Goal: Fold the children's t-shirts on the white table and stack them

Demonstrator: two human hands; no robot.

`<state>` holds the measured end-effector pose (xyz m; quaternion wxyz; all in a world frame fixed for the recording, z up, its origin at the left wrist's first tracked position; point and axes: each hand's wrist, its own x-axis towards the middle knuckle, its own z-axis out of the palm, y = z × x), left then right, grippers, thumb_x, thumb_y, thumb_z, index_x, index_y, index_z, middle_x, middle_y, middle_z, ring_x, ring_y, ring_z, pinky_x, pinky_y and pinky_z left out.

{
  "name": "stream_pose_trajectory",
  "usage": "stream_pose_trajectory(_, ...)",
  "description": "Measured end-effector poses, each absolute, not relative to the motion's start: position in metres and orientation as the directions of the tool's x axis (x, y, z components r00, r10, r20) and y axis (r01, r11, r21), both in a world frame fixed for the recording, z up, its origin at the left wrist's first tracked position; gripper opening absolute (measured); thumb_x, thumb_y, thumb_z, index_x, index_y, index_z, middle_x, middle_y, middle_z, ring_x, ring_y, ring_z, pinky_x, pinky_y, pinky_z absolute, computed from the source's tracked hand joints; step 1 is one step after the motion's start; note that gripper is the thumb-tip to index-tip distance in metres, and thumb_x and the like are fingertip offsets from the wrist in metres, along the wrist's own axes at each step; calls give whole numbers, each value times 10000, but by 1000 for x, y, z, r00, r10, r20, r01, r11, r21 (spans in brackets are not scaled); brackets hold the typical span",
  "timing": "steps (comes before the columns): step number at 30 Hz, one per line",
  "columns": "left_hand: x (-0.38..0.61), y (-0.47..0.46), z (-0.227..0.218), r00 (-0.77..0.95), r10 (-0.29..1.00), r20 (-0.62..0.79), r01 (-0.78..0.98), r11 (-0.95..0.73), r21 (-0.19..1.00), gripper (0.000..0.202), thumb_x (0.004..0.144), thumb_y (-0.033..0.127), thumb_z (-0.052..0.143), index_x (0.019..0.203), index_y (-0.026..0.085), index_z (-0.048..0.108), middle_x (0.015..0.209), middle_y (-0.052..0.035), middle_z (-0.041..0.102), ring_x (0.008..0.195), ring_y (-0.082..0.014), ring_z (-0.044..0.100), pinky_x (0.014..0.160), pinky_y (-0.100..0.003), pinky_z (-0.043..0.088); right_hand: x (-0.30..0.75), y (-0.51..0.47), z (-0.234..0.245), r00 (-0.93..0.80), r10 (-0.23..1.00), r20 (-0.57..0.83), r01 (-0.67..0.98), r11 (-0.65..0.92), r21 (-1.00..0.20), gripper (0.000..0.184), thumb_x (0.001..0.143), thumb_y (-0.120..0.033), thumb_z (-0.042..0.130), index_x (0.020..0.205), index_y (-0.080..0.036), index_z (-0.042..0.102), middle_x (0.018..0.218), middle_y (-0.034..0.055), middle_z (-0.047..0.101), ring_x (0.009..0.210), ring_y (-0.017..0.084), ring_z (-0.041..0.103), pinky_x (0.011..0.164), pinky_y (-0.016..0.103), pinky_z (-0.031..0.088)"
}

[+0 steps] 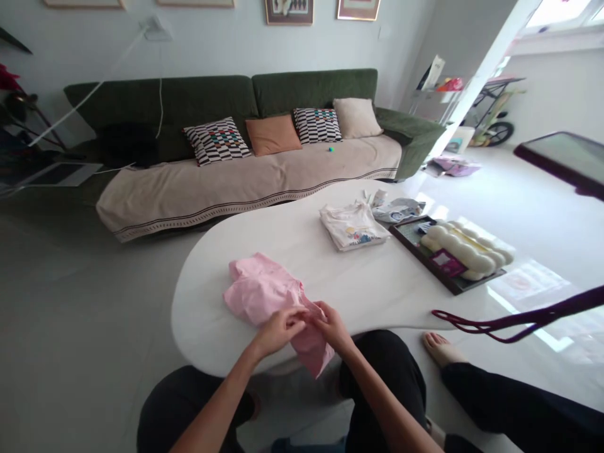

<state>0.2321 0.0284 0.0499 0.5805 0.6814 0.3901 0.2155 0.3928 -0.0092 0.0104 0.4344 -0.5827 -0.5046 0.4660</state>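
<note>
A pink cloth garment (264, 286) lies crumpled near the front edge of the white table (202, 308), and part of it hangs over that edge. My left hand (280, 328) pinches the fabric close to what looks like a gathered seam. Right beside it, my right hand (333, 324) grips the same garment with the fingers curled in. The fingertips of both hands nearly meet, and the cloth between them is partly hidden. Farther back on the table sits a folded white printed T-shirt (352, 223).
A dark-rimmed tray (425, 261) holds a cream bubble-shaped object (465, 248). Behind it lies a plastic packet (399, 209). A dark red strap (514, 318) crosses the right side below a phone-like device (566, 160). Another person's foot (443, 349) rests near the table. A green sofa (311, 91) stands behind.
</note>
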Motion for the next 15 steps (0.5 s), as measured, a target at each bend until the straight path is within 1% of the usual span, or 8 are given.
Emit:
stream_pose_trajectory(3,229,39,66,459,854,-243,362,69,930,335,770,377,489,941,108,590,842,-103,651,766,-197,622,709,-329,497,392,-16,26,189,978,-94,207,-133,-969,277,781,-409,457,795,-166,589,736,27,607,730,166,533,709,289,410)
stream_pose_trajectory(5,233,33,70,490,831,-264,353,87,932,356,761,412,499,923,107,587,819,-103,652,735,-197,625,676,-320,501,384,-21,39,205,974,-100,123,-127,-984,347,795,-474,423,815,-173,594,748,31,603,752,173,531,725,297,406)
stream_pose_trajectory(7,237,18,70,508,837,-203,308,44,950,386,725,389,561,1006,123,556,903,-106,647,804,-196,621,717,-303,493,373,-27,52,75,991,-115,-88,-108,-990,425,816,-522,361,925,-186,598,835,45,617,836,182,542,777,312,401)
stream_pose_trajectory(9,237,2,70,391,912,-122,314,-7,949,456,701,349,590,1095,137,503,980,-108,630,853,-194,611,739,-291,485,365,-32,62,-139,984,-110,-326,-150,-933,514,841,-546,263,1041,-192,577,951,66,617,919,186,548,837,340,388)
stream_pose_trajectory(10,234,-5,71,309,947,-87,339,-24,940,461,704,335,577,1112,138,490,998,-108,624,862,-194,607,739,-289,483,363,-33,66,-238,966,-98,-393,-189,-900,539,849,-543,231,1065,-186,572,999,78,608,948,187,547,857,353,382)
stream_pose_trajectory(11,230,-9,73,233,971,-54,368,-37,929,434,716,325,549,1103,136,499,1001,-106,622,873,-197,602,743,-288,479,364,-32,69,-322,943,-86,-410,-220,-885,538,855,-528,231,1063,-174,578,1036,90,597,969,191,544,864,363,383)
stream_pose_trajectory(13,216,-8,83,138,990,7,417,-64,907,347,731,307,487,1022,129,553,968,-92,631,904,-205,586,770,-287,462,371,-23,73,-400,915,-57,-317,-197,-928,441,850,-455,326,1045,-158,587,1061,104,583,963,191,552,842,361,405)
stream_pose_trajectory(15,198,1,102,136,991,13,455,-74,888,287,719,300,452,890,123,601,851,-69,647,857,-208,586,760,-285,455,383,-4,77,-309,951,-15,-104,-50,-993,348,810,-324,443,1108,-176,547,1054,98,574,873,167,578,781,339,437)
